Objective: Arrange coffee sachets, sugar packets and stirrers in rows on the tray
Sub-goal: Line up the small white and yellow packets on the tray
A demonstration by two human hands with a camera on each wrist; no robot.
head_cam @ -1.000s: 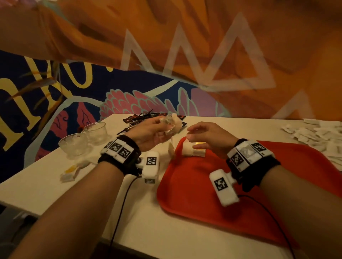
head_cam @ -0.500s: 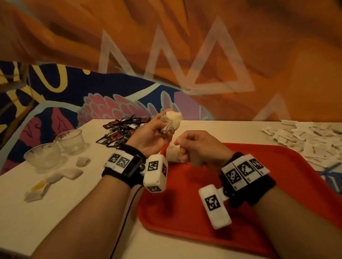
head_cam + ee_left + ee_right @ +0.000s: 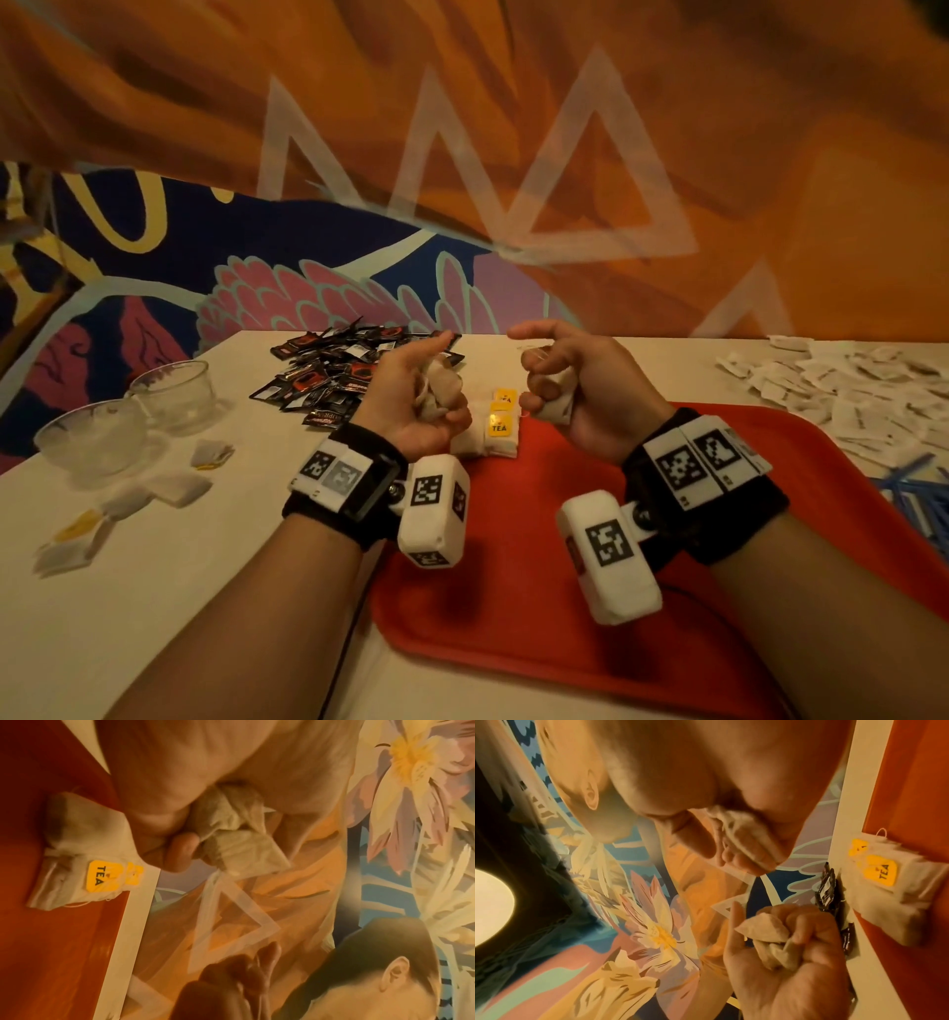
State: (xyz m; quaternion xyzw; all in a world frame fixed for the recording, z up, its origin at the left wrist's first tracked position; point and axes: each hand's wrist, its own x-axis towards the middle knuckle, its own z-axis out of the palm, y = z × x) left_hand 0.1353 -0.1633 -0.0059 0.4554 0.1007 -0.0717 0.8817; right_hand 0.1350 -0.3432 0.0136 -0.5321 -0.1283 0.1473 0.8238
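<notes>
My left hand [image 3: 429,393] is raised over the tray's far left corner, its fingers curled round a bunch of white tea bags [image 3: 437,386] [image 3: 239,833] [image 3: 767,939]. My right hand [image 3: 552,380] hovers beside it and grips one white tea bag [image 3: 557,398] [image 3: 741,839] with its lower fingers, the forefinger crooked above. A short row of tea bags with yellow TEA tags [image 3: 495,429] [image 3: 82,860] [image 3: 890,888] lies on the red tray [image 3: 590,591] at that corner, below and between my hands.
A heap of dark coffee sachets [image 3: 339,372] lies behind my left hand. White sugar packets [image 3: 862,390] cover the table at far right, with blue stirrers [image 3: 919,493] nearer. Two glass bowls [image 3: 128,416] and loose tea bags [image 3: 128,498] sit left. A painted wall stands behind.
Both hands have lifted off the tray and drawn apart. The right hand has come away from the row on the tray and now holds a tea bag.
</notes>
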